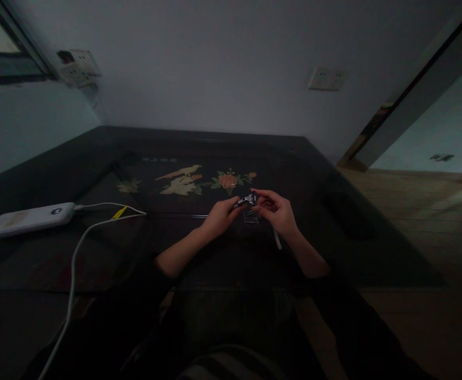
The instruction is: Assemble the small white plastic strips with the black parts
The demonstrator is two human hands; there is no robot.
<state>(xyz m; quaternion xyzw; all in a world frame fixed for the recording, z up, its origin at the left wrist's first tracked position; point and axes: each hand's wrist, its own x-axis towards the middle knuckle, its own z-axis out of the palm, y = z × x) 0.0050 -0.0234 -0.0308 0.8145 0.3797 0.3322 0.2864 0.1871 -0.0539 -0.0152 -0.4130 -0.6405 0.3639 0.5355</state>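
Both hands meet above the middle of the dark bench (334, 211). On the left, the left hand (217, 217) has its fingers curled round one end of a small dark and silvery object (246, 200), too dim and small to identify. On the right, the right hand (276, 211) pinches the other end of the same object with its fingertips, so the object sits between the two hands, held just over the bench top. Directly below it lies a small clear packet or box (251, 218) on the bench; what it holds cannot be made out. A thin white strip (277, 238) shows under the right wrist.

Far left on the bench lies a white power bank (27, 218), with a white cable (73, 274) plugged into its end and running down toward the near edge; a yellow tag (119, 212) sits on the cable. An inlaid picture of birds and a flower (187, 182) decorates the bench top beyond the hands. On the wall behind, a socket (328, 78) is mounted to the right.
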